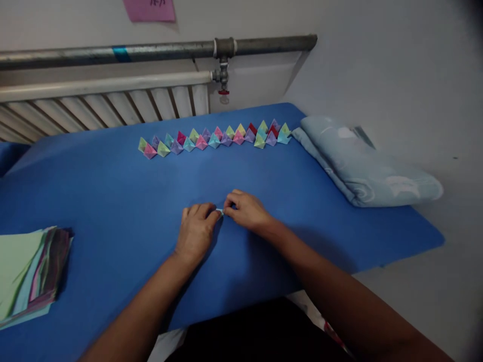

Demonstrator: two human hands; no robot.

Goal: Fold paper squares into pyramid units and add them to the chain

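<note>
Now both hands [194, 231] pinch sm. blue paper [220, 211].

light-blue paper [220, 211]: mostly hidden | paper stack [22, 269]: cut left | pink note [151, 12]: cut top

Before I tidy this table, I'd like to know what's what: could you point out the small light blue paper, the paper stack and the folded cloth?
Small light blue paper [219, 211]: head view, on its visible sliver.
Paper stack [32, 279]: head view, on its fanned sheets.
Folded cloth [358, 165]: head view, mid upper face.
</note>
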